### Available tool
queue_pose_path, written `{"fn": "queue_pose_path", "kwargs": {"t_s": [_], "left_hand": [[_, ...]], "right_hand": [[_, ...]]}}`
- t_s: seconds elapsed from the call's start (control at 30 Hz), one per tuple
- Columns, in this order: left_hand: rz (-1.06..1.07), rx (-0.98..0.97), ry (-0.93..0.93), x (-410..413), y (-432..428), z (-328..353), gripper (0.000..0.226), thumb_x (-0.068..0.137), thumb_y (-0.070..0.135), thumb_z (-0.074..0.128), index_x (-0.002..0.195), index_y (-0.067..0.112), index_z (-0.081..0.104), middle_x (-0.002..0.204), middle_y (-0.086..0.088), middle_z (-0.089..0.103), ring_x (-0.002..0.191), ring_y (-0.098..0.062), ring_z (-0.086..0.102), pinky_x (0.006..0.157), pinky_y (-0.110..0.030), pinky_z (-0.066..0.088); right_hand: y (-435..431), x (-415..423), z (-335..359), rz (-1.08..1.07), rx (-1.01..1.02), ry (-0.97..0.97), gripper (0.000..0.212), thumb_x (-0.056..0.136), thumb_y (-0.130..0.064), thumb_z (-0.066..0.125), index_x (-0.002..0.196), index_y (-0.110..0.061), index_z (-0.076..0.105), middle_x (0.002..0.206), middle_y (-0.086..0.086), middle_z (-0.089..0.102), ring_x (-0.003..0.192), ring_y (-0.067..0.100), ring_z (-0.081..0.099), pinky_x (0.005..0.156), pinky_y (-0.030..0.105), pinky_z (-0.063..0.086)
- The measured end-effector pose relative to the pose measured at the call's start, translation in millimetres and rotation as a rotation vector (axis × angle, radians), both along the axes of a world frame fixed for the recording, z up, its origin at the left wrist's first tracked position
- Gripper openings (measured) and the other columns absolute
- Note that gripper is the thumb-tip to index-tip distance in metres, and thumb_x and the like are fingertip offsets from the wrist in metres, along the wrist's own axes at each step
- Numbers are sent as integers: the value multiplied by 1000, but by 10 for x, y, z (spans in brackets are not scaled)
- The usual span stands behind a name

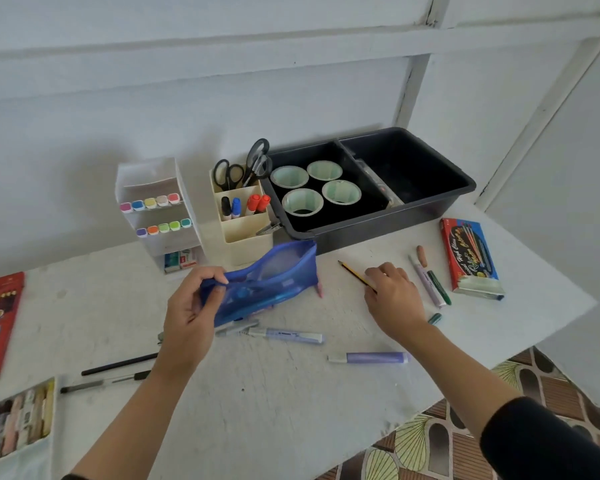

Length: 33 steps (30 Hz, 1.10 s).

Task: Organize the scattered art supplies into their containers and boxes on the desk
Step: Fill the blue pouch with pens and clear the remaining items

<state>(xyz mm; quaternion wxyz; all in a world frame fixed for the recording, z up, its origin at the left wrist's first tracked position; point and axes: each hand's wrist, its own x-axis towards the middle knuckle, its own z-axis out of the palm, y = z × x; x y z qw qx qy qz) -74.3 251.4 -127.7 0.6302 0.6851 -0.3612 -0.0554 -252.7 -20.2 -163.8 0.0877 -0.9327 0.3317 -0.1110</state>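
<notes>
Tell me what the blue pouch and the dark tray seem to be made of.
Blue pouch: probably soft mesh or thin plastic, half see-through; it sags in the left hand. Dark tray: probably hard plastic, smooth, slightly shiny, with a rounded moulded rim.

Pouch blue mesh; pencil yellow/black stripes; far tray dark grey w/ pale green cups. Box at right red & blue. Floor tiles: brown arches + yellow-green leaf pattern.
</notes>
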Motion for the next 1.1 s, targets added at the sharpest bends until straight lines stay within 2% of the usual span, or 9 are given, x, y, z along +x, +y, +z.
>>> {"fn": "queue_pose_path", "kwargs": {"t_s": [0.1, 0.2, 0.37, 0.5, 0.57, 0.67, 0.8, 0.97, 1.1], "left_hand": [[-2, 56, 36, -7, 6, -113, 32, 98, -14, 45, 93, 14, 59, 100, 7, 64, 101, -8, 60, 89, -20, 47], [12, 146, 4, 37, 52, -158, 26, 95, 1, 48, 91, 21, 64, 100, 3, 69, 103, -16, 64, 87, -28, 53], [77, 298, -114, 41, 54, -52, 32, 88, 13, 45, 90, 34, 70, 102, 19, 68, 101, -4, 62, 78, -10, 50], [137, 358, -202, -4, -43, 41, 13, 95, 37, 65, 85, 33, 72, 83, 25, 69, 89, 1, 64, 63, -10, 50], [185, 403, -237, -10, -83, 50, 5, 89, 24, 73, 90, 22, 77, 85, 18, 68, 82, -6, 66, 61, -10, 49], [165, 534, -151, -20, -93, 27, 32, 85, 7, 76, 116, 17, 74, 103, 9, 65, 91, -11, 63, 68, -3, 47], [76, 541, -31, -67, -97, 25, 57, 88, -2, 68, 141, 18, 57, 122, 7, 59, 108, -9, 57, 78, 2, 41], [96, 501, 69, -58, -54, 43, 55, 96, 2, 60, 144, 26, 50, 122, 15, 59, 106, 8, 55, 85, -9, 50], [115, 465, 67, 1, -13, 82, 37, 98, 0, 54, 117, 31, 57, 113, 18, 62, 105, -10, 62, 70, -15, 55]], "right_hand": [[-73, 11, -20, 38, 0, -20, 22, 101, -12, 48, 112, -9, 67, 107, 7, 61, 92, 25, 55, 76, 39, 52], [-83, 40, 2, -17, 140, -140, 24, 103, -11, 44, 115, -9, 65, 109, 7, 62, 94, 24, 57, 79, 33, 51], [79, 133, 214, -58, 547, -418, 12, 105, -16, 46, 112, -19, 55, 104, -1, 60, 91, 15, 56, 71, 15, 42], [307, 265, 485, 161, 796, -606, 12, 107, -14, 41, 112, -19, 50, 92, -1, 64, 83, 22, 60, 67, 32, 50], [422, 375, 640, 305, 857, -678, 12, 108, -10, 36, 111, -14, 46, 88, 5, 64, 79, 29, 58, 64, 36, 48], [629, 583, 824, 440, 1060, -768, 10, 108, -7, 32, 112, -8, 41, 88, 13, 65, 79, 22, 62, 65, 31, 51], [907, 860, 884, 425, 1308, -813, 11, 109, -8, 32, 110, -13, 41, 93, 17, 68, 89, 28, 67, 78, 39, 59], [733, 981, 662, 561, 665, -506, 16, 108, -17, 36, 114, -27, 47, 89, -1, 63, 79, 22, 60, 76, 50, 54], [584, 960, 623, 863, 204, -19, 25, 101, -16, 47, 119, -27, 61, 103, 0, 67, 92, 19, 58, 73, 40, 52]]}}
